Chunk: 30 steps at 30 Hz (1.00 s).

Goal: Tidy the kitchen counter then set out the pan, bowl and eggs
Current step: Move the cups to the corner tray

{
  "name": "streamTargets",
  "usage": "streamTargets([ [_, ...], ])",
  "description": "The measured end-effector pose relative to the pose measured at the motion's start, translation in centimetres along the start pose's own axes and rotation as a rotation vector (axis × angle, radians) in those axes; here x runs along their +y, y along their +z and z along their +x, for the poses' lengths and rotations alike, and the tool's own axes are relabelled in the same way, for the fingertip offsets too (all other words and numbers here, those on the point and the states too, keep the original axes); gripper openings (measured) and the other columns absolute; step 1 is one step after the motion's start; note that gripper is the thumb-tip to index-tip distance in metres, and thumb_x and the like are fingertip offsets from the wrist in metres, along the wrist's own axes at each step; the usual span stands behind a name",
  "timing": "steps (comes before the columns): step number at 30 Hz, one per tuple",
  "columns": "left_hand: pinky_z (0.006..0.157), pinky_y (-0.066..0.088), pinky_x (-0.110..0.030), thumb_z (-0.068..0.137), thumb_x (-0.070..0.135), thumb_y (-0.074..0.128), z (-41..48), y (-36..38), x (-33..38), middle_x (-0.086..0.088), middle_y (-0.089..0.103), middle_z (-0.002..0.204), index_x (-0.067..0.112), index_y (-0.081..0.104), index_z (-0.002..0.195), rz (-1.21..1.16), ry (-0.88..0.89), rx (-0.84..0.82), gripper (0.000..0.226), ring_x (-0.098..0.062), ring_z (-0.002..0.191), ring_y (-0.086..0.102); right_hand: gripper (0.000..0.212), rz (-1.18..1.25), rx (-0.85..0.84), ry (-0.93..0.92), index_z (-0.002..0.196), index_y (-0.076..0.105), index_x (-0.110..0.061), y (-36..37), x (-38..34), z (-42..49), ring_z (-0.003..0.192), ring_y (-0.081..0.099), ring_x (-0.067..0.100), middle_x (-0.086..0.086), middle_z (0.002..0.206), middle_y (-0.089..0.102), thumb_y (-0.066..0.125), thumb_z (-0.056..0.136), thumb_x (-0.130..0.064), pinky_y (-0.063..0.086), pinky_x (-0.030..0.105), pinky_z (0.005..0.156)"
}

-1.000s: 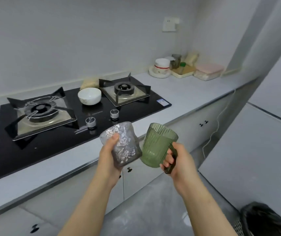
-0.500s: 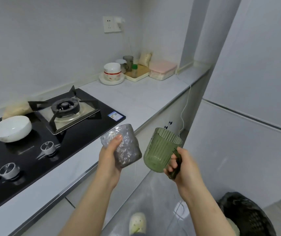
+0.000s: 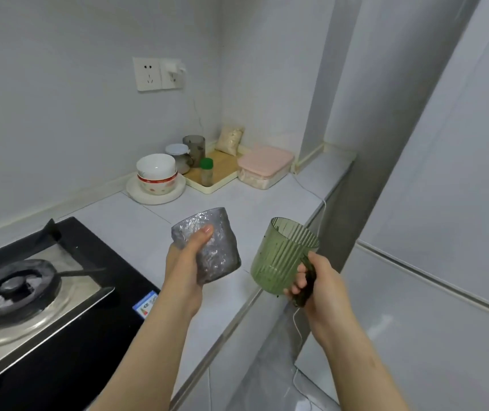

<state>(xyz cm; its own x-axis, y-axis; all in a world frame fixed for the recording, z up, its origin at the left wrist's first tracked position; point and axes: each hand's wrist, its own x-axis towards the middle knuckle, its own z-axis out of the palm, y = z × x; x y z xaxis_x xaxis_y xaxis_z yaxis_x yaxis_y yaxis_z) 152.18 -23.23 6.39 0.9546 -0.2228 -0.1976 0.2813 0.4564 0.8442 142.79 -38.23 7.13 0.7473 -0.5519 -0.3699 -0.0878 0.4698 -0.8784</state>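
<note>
My left hand (image 3: 186, 262) grips a grey textured glass cup (image 3: 216, 250) around its side, thumb near the rim, held tilted above the white counter (image 3: 136, 223). My right hand (image 3: 314, 280) holds a green ribbed mug (image 3: 281, 256) by its dark handle, just past the counter's front edge. Two stacked white bowls (image 3: 156, 170) sit on a white plate (image 3: 160, 195) near the back wall. No pan or eggs are in view.
A black gas hob (image 3: 59, 292) with a burner (image 3: 11, 289) fills the lower left. In the far corner stand a wooden tray (image 3: 221, 170) with jars and a green-capped bottle (image 3: 206, 171), and a pink-lidded box (image 3: 265, 164). A fridge (image 3: 444, 232) is at the right.
The view has swung right along the counter: the hob and its white bowl slid out to the left, the far corner came closer. Both hands keep their cups.
</note>
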Motion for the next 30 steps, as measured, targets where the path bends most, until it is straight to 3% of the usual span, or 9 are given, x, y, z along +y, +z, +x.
streamTargets([
  [4, 0.067, 0.056, -0.031, 0.064, 0.028, 0.069, 3.7, 0.0, 0.7, -0.004, 0.071, 0.096, 0.018, 0.060, 0.108, 0.061, 0.028, -0.012, 0.046, -0.020, 0.086, 0.069, 0.033, -0.052, 0.019, 0.012, 0.064, 0.043, -0.014, 1.9, -0.7, 4.0, 0.045, 0.036, 0.016, -0.004, 0.039, 0.039, 0.040, 0.095, -0.023, 0.031, 0.029, 0.055],
  [13, 0.080, 0.054, -0.038, 0.063, 0.028, 0.067, 15.9, 0.3, 2.9, -0.008, 0.070, 0.105, 0.018, 0.059, 0.113, 0.055, 0.173, 0.174, 0.052, -0.025, 0.094, 0.068, 0.033, -0.139, -0.109, 0.035, 0.064, 0.043, -0.014, 9.1, -4.2, 17.8, 0.045, 0.035, 0.017, -0.003, 0.040, 0.039, 0.037, 0.095, -0.022, 0.029, 0.030, 0.055],
  [17, 0.080, 0.055, -0.037, 0.078, 0.016, 0.068, 22.0, 2.2, 3.9, -0.006, 0.070, 0.100, 0.023, 0.061, 0.102, 0.051, 0.226, 0.263, 0.026, -0.024, 0.092, 0.067, 0.033, -0.158, -0.174, 0.047, 0.063, 0.043, -0.014, 12.6, -6.1, 25.1, 0.042, 0.036, 0.016, -0.003, 0.040, 0.039, 0.039, 0.094, -0.023, 0.030, 0.029, 0.056],
  [19, 0.079, 0.055, -0.037, 0.078, 0.015, 0.066, 24.7, 3.4, 4.5, -0.006, 0.070, 0.097, 0.022, 0.062, 0.100, 0.059, 0.251, 0.301, 0.024, -0.024, 0.090, 0.068, 0.033, -0.154, -0.194, 0.068, 0.062, 0.043, -0.015, 14.3, -7.2, 28.6, 0.039, 0.036, 0.014, -0.004, 0.038, 0.039, 0.039, 0.094, -0.025, 0.030, 0.028, 0.055],
  [23, 0.080, 0.056, -0.038, 0.062, 0.024, 0.072, 29.4, 5.1, 5.3, -0.007, 0.072, 0.098, 0.017, 0.063, 0.103, 0.048, 0.289, 0.367, 0.042, -0.025, 0.091, 0.069, 0.035, -0.160, -0.225, 0.083, 0.062, 0.043, -0.014, 17.5, -9.6, 35.1, 0.044, 0.034, 0.017, -0.004, 0.035, 0.039, 0.040, 0.095, -0.023, 0.030, 0.027, 0.055],
  [30, 0.074, 0.057, -0.038, 0.061, 0.029, 0.070, 37.3, 7.8, 8.0, -0.013, 0.069, 0.108, 0.010, 0.058, 0.119, 0.102, 0.330, 0.377, 0.062, -0.030, 0.097, 0.068, 0.031, -0.157, -0.283, 0.034, 0.065, 0.041, -0.015, 22.3, -11.5, 44.6, 0.043, 0.042, 0.011, -0.006, 0.039, 0.047, 0.039, 0.096, -0.018, 0.028, 0.026, 0.053],
])
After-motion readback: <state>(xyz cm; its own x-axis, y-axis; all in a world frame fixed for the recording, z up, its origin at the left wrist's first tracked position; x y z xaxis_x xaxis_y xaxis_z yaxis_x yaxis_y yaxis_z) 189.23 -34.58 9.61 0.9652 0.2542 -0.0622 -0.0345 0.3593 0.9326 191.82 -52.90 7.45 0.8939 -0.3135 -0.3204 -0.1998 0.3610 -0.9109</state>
